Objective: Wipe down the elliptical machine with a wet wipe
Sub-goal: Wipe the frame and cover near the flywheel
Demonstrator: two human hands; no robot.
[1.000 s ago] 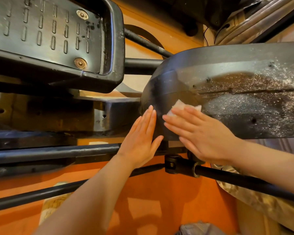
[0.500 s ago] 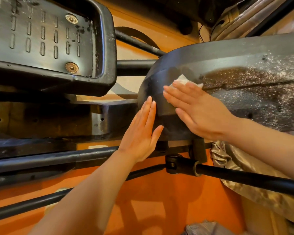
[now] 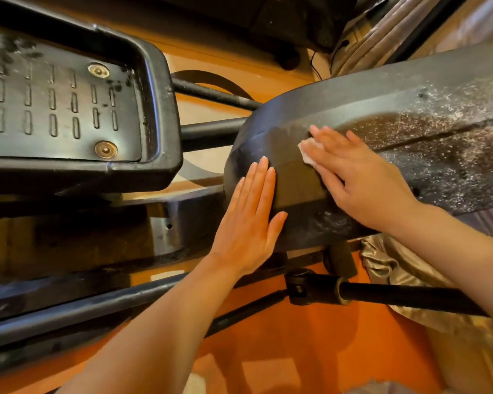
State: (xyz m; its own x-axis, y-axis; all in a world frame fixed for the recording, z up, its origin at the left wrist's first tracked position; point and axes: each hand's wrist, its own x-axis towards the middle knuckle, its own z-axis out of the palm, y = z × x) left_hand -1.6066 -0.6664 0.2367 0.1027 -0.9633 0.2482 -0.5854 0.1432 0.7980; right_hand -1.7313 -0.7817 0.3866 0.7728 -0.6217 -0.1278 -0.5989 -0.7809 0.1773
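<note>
The wipe [image 3: 306, 153] is being pressed flat against the housing [image 3: 296, 189] by the right hand [image 3: 359, 177], fingers straight and lying together, only a white corner showing at the fingertips. The housing's long axis is running up and to the right from the wipe, where pale dust is lying thick. The left hand [image 3: 249, 220], spread flat, is bracing the housing's rounded end, below and left of the wipe, so the right hand is judged nearer the dust
</note>
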